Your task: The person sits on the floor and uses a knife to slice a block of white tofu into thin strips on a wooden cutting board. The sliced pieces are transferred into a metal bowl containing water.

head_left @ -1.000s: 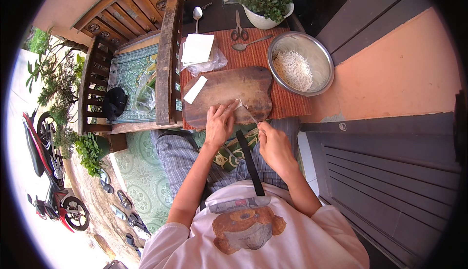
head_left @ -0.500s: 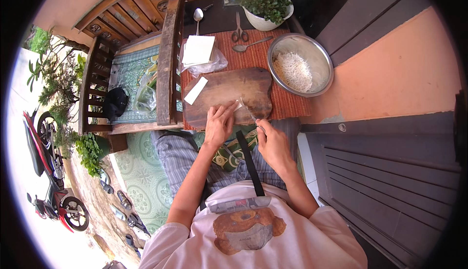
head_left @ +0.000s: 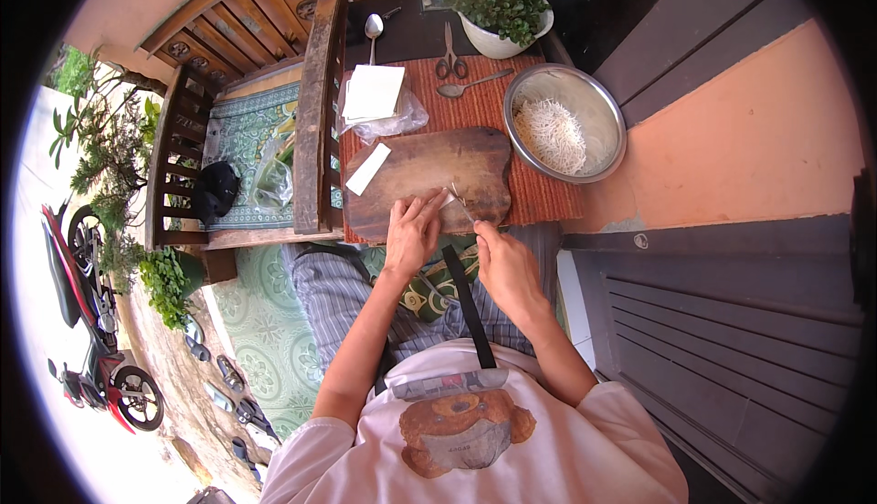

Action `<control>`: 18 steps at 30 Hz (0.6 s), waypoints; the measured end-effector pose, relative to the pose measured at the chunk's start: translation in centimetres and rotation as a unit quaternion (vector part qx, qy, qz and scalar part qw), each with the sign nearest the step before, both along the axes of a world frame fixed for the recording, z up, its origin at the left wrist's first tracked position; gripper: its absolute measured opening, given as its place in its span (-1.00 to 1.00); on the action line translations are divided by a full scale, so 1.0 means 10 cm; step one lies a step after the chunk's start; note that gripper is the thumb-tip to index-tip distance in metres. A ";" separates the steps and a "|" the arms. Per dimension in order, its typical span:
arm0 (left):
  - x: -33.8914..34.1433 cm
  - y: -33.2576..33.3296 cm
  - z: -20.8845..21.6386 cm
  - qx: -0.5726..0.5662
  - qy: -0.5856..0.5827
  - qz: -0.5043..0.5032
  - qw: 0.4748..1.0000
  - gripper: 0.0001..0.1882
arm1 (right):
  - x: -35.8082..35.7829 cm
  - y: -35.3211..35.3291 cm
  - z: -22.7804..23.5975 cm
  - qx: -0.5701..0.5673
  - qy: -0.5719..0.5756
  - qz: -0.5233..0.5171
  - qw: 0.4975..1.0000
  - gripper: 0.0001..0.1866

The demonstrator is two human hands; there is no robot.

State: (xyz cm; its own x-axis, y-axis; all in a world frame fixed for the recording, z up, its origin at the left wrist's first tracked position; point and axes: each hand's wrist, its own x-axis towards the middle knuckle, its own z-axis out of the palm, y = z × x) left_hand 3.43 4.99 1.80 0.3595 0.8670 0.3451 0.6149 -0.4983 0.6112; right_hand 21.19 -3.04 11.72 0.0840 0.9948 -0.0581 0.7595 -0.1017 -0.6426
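Near the front edge of a worn wooden cutting board point(head_left: 416, 168), my left hand point(head_left: 413, 233) presses a small white strip point(head_left: 448, 200) down with its fingertips. Most of that strip is hidden under the fingers. My right hand point(head_left: 507, 266) grips a knife point(head_left: 468, 213), its thin blade lying beside the strip's free end. A few thin pale shreds point(head_left: 458, 190) lie at the blade. On the board's left side rests a longer, flat white piece point(head_left: 368, 169), touched by neither hand.
Behind the board lie stacked white square sheets point(head_left: 373, 93) on clear plastic, two spoons point(head_left: 470, 84) and scissors point(head_left: 449, 54). A metal bowl point(head_left: 610, 129) with white shreds stands right, a potted plant point(head_left: 498, 10) behind. A wooden bench point(head_left: 315, 111) borders the left.
My right hand has shifted slightly left and up with the knife. My left hand stays almost in place on the strip.
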 end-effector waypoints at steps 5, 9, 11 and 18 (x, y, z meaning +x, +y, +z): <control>-0.01 0.01 -0.01 0.013 0.005 -0.002 1.000 -0.46 | 0.02 0.12 0.09 -0.032 -0.010 0.027 0.999 -0.80; -0.01 0.00 -0.03 0.014 0.003 0.001 1.000 -0.46 | 0.00 0.21 0.23 -0.049 -0.004 0.028 0.998 -0.82; 0.00 0.00 -0.04 0.011 0.001 0.002 1.000 -0.46 | -0.01 0.23 0.28 -0.063 -0.008 0.023 0.998 -0.82; 0.00 0.00 -0.03 0.019 0.002 0.003 1.000 -0.47 | -0.01 0.24 0.35 -0.092 -0.007 0.017 0.996 -0.82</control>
